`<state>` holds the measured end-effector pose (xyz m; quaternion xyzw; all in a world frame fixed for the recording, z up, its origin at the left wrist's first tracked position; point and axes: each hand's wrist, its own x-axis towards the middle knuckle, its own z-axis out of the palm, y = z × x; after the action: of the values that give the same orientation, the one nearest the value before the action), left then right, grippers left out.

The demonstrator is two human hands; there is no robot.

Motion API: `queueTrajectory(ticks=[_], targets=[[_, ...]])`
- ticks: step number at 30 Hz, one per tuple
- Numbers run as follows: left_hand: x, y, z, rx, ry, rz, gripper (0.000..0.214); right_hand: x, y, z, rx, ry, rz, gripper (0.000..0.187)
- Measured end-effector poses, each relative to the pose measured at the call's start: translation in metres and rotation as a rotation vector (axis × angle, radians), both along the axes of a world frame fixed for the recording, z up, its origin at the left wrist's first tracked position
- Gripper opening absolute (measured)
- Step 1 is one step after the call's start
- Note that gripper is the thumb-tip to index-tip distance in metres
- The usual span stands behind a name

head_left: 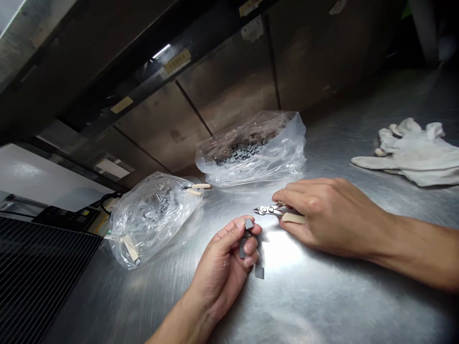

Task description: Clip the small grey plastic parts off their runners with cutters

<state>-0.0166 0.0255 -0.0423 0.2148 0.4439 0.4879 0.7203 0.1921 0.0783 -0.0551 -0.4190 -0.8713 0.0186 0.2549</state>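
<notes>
Closest to the camera, the left hand (218, 282) had its grip closed on small grey blocks (249, 223), with one more lying just below on the steel desk (322, 296). The right hand (330, 215) clenched cream-handled cutters (268, 210), and a clear plastic bag (283, 165) of blocks lay beyond.

The left hand (222, 272) was palm-up with its fingers curled inward. The right hand (330, 215) lay palm-down, fingers bent, its bare forearm (412, 248) reaching in from the right.

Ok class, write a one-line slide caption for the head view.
Left hand holds grey blocks while right hand grips cream-handled cutters above a steel bench.
</notes>
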Motion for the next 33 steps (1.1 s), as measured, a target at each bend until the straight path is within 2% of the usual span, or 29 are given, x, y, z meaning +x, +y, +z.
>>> queueTrajectory(ticks=[7,13,20,30,33], targets=[[-0.0010,0.0003,-0.0012,0.004,-0.003,-0.009,0.012,-0.0007,0.0014,-0.0017,0.023,0.008,0.019,0.011],[-0.0017,0.0002,-0.0004,0.002,0.007,0.002,0.024,-0.0013,0.0009,0.0007,0.036,0.016,0.009,0.009],[-0.0007,0.0000,-0.0009,0.035,0.061,0.017,0.015,-0.0015,-0.0001,0.0017,0.072,0.031,0.018,0.005],[0.0035,0.0006,-0.0006,0.015,0.146,0.045,0.023,-0.0015,0.0007,-0.0023,0.077,0.024,0.024,0.008],[0.0051,-0.0002,-0.0006,0.016,0.157,0.060,0.025,-0.0009,0.0012,-0.0023,0.120,0.016,0.039,0.011]])
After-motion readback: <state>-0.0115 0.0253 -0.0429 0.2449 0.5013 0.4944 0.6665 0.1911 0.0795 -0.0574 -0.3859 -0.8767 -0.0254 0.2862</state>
